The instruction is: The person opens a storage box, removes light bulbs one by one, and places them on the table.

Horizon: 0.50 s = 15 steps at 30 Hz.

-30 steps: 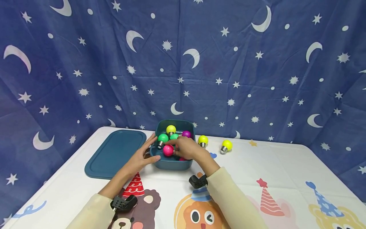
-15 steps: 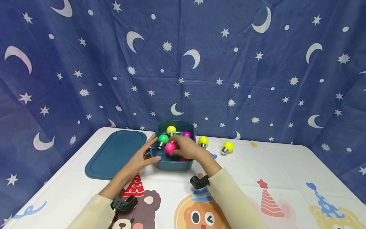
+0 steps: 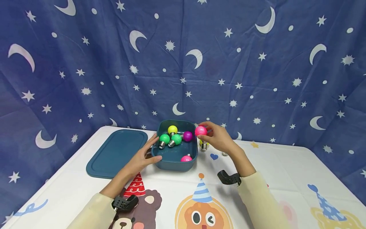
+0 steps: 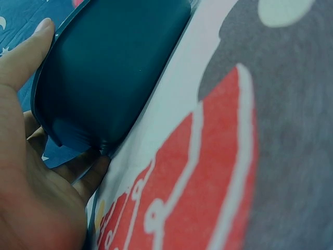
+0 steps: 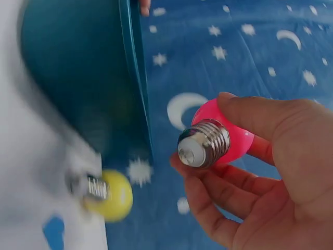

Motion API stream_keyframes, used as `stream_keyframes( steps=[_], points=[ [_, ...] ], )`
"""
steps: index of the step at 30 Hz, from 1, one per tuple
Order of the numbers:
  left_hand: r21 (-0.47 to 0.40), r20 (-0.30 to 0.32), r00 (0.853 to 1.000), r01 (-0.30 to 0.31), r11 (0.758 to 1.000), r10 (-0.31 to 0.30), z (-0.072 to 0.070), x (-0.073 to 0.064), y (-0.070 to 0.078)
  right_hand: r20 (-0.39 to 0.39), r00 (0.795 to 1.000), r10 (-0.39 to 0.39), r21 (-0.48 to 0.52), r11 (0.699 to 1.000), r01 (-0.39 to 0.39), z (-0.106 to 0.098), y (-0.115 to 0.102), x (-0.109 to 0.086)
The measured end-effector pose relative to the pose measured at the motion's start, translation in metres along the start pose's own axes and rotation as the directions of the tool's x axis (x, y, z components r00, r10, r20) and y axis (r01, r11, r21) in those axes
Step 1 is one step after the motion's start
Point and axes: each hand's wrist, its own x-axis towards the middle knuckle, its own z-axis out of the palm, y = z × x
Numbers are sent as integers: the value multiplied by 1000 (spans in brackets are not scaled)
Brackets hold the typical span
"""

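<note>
In the head view my right hand [image 3: 215, 137] holds a pink light bulb [image 3: 201, 131] by its round globe, just right of the blue-green plastic box [image 3: 175, 166]. The right wrist view shows the bulb's silver screw base [image 5: 205, 143] pointing away from the palm. My left hand [image 3: 142, 157] rests against the box's left side, its thumb at the near rim and its fingers spread along the wall. Inside the box lie a yellow bulb [image 3: 172, 129], two green bulbs [image 3: 176, 139], a purple bulb [image 3: 187, 136] and another pink bulb [image 3: 186, 158].
A flat blue-green lid [image 3: 117, 154] lies left of the box. Beyond my right hand, a yellow bulb [image 5: 117, 195] stands beside the box, partly hidden in the head view. Another bulb's base [image 3: 224, 154] peeks from behind the wrist. A starry blue curtain [image 3: 183, 63] hangs behind the table.
My right hand has lifted the pink bulb out of the box and carried it right, past the rim. The left hand has stayed at the box's side.
</note>
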Motion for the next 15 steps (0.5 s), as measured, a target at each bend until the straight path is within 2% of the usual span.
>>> stream_keyframes(
  steps=[5, 10, 15],
  points=[
    [1, 1, 1000, 2, 1000, -2, 2, 0, 0, -58, 993, 101, -43, 994, -104, -26, 27, -18],
    [2, 9, 1000, -2, 1000, 2, 2, 1, 0, -103, 974, 203, -89, 973, -212, -52, 54, -35],
    [8, -1, 1000, 1, 1000, -1, 1, 1, 0, -102, 957, 271, -68, 958, -279, -69, 79, -49]
  ],
)
